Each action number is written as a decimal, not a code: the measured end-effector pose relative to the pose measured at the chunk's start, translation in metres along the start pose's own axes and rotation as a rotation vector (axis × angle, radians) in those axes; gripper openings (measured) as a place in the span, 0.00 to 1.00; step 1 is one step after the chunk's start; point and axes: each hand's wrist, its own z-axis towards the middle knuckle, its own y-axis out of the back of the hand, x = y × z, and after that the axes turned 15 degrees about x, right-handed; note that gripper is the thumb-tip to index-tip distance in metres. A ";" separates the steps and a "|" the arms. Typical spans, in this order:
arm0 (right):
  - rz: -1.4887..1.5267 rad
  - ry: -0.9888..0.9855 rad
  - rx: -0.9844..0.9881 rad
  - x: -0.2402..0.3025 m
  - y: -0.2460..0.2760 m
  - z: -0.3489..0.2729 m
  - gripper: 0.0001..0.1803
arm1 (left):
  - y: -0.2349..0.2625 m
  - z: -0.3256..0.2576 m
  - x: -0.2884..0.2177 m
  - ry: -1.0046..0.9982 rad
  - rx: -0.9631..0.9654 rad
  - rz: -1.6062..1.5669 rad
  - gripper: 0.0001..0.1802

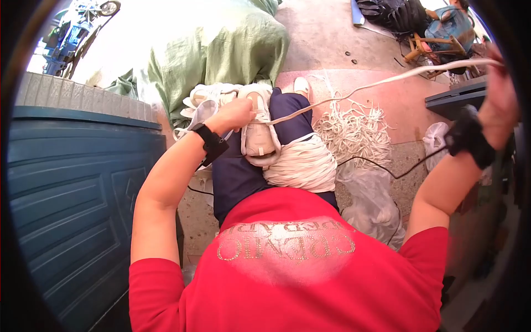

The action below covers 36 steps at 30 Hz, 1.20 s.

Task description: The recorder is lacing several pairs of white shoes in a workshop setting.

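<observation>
The white lace (354, 91) runs taut from the white shoe (259, 133) on my lap up to the far right — my right hand (500, 94) grips its end, fingers closed round it; my left hand (235, 113) pinches the shoe's top, nearer.

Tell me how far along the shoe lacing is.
Done: several white shoes lie piled past the knees, though whether they are laced cannot be told. In hand: the left hand steadies a white shoe on the lap, while the right hand pulls a long white lace taut from it. Left: a bundle of laces on the thigh and a loose heap of laces on the floor remain unused.
</observation>
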 end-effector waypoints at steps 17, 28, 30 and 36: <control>-1.076 -0.468 0.348 -0.309 -0.244 -0.134 0.09 | -0.019 -0.035 0.037 -0.153 -0.202 -0.364 0.10; -0.922 -0.748 0.878 -0.300 -0.232 -0.108 0.07 | -0.030 -0.026 0.046 -0.232 -0.341 -0.591 0.10; -0.651 -0.202 0.673 -0.273 -0.188 -0.078 0.07 | -0.030 -0.031 0.046 -0.233 -0.319 -0.687 0.10; 0.509 -0.187 0.230 -0.035 -0.118 0.021 0.14 | -0.016 -0.031 0.032 -0.064 -0.162 -0.842 0.10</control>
